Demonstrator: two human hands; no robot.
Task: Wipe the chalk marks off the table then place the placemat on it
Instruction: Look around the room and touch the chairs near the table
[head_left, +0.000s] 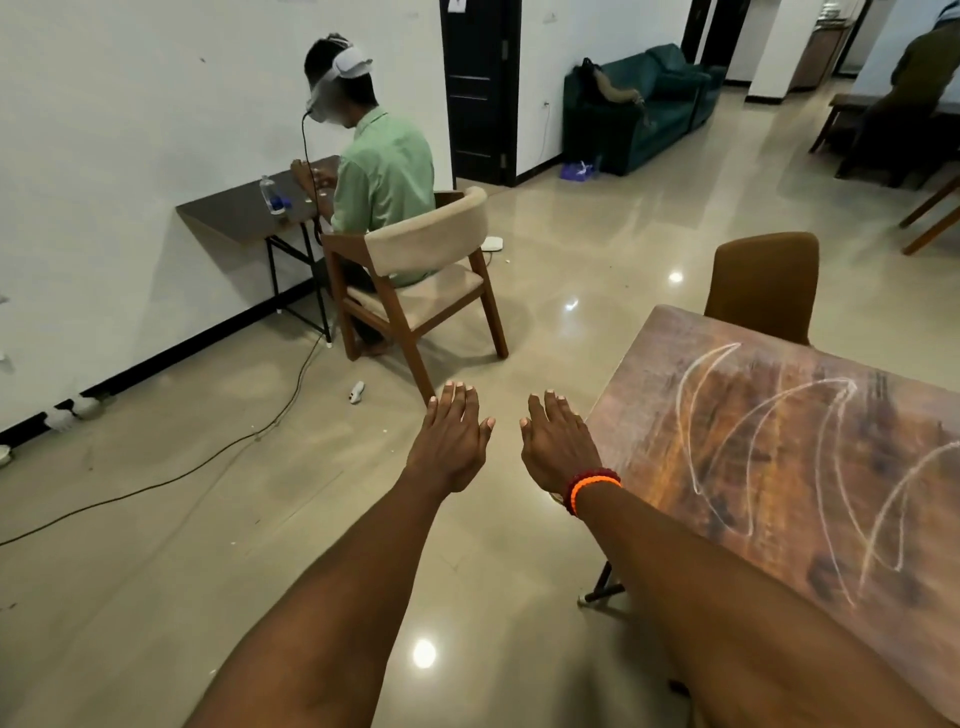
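A wooden table (649, 415) fills the right side of the view, with white looping chalk marks (779, 447) drawn across its top. My left hand (452, 441) is stretched out flat over the floor, left of the table, fingers apart and holding nothing. My right hand (558, 447), with red and orange bracelets at the wrist, is held out flat beside the table's near left corner, also holding nothing. No cloth or placemat is in view.
A brown chair (763, 286) stands at the table's far side. A person in a green shirt (384, 171) sits on a beige chair (431, 270) at a wall desk (234, 213). A cable (156, 483) runs across the tiled floor. A green sofa (634, 109) stands at the back.
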